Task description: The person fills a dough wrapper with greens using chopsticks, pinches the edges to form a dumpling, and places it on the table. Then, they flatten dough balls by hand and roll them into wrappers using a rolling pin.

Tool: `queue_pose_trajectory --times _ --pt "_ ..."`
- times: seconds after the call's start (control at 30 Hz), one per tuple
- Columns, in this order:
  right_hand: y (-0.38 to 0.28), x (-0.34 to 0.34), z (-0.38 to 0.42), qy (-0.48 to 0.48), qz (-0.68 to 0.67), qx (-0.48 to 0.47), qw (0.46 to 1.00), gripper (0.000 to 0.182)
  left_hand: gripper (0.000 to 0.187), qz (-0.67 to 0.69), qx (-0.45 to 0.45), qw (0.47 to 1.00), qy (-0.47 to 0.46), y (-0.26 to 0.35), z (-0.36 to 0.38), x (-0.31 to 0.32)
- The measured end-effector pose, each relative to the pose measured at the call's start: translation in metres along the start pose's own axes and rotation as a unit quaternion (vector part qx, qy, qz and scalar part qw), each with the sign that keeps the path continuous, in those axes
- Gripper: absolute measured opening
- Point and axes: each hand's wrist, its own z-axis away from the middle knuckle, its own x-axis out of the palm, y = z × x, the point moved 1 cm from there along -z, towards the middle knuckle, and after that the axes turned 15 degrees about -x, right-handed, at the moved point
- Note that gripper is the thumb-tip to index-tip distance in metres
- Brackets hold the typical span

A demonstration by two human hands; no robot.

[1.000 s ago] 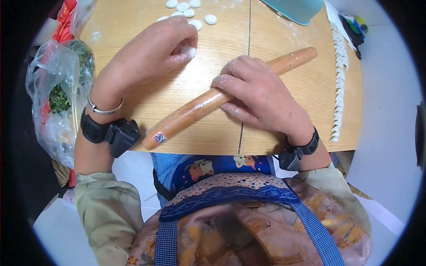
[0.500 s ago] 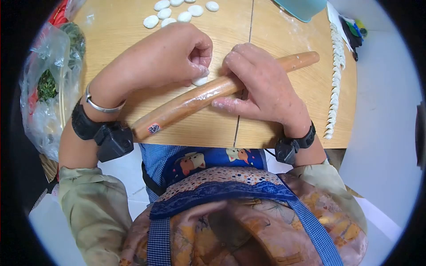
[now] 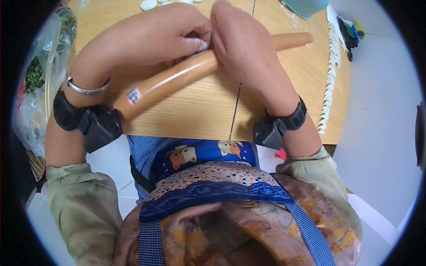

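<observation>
Wooden rolling pin [image 3: 173, 79], under right hand [image 3: 242, 42], just beside left fingers [image 3: 191, 43]

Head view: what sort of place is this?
Probably a home kitchen or small food-prep room; I can't tell which. The clues: a brown wooden rolling pin over a light wooden table, flat white dough rounds, and a long row of overlapping white dough pieces.
</observation>
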Motion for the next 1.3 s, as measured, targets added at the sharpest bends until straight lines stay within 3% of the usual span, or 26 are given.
queue_pose_trajectory --times 0.07,0.1,0.2,0.27,0.3,0.5,0.6,0.67,0.77,1.0,1.07,1.1,1.2,1.27,1.3 --pt "0.001 0.002 -0.004 0.027 0.014 0.005 1.000 0.011 0.016 -0.049 0.097 0.992 0.057 -0.014 -0.005 0.001" --pt "0.002 0.002 -0.004 0.025 0.009 0.026 0.999 0.012 0.016 -0.049 0.099 0.992 0.060 -0.011 -0.004 0.000" --pt "-0.006 -0.004 0.007 0.004 0.003 0.039 0.999 0.012 0.015 -0.016 0.075 0.996 0.040 -0.002 0.002 -0.001" --pt "-0.013 -0.009 0.022 -0.015 0.001 0.031 0.999 0.012 0.015 -0.064 -0.016 0.998 -0.008 0.011 0.008 -0.003" --pt "-0.016 -0.010 0.028 -0.001 0.026 0.004 1.000 0.012 0.015 -0.060 -0.018 0.998 -0.005 0.011 0.008 -0.001" --pt "-0.017 -0.011 0.042 0.033 0.033 -0.035 0.998 0.013 0.011 -0.123 0.126 0.983 0.055 0.009 0.008 0.005" --pt "-0.018 -0.013 0.042 0.033 0.019 -0.049 0.998 0.014 0.009 -0.123 0.063 0.990 0.023 0.015 0.009 0.005" --pt "-0.019 -0.013 0.041 0.022 0.006 -0.045 0.999 0.014 0.008 -0.034 0.020 0.996 0.081 0.016 0.010 0.012" --pt "-0.020 -0.011 0.036 0.026 0.014 -0.041 0.999 0.014 0.007 -0.053 0.004 0.999 0.008 0.011 0.005 0.009" --pt "-0.004 -0.003 0.007 0.000 0.004 -0.010 1.000 0.010 0.016 -0.002 -0.006 0.999 0.035 -0.003 0.002 0.005" --pt "0.001 0.002 0.001 -0.003 0.000 -0.005 1.000 0.011 0.017 -0.043 0.131 0.987 0.087 -0.020 -0.008 0.006" --pt "0.003 0.005 -0.001 0.012 0.003 -0.004 1.000 0.012 0.017 -0.044 0.131 0.987 0.088 -0.019 -0.007 0.006" --pt "-0.002 0.002 0.010 0.022 0.008 -0.012 1.000 0.015 0.012 -0.010 0.107 0.991 0.076 -0.007 0.001 0.004" --pt "-0.010 -0.006 0.023 0.014 0.013 -0.023 1.000 0.016 0.009 -0.041 -0.027 0.999 -0.010 0.011 0.007 -0.001" --pt "-0.014 -0.011 0.031 0.000 0.028 -0.030 0.999 0.017 0.009 -0.039 -0.027 0.999 -0.008 0.012 0.008 0.001"
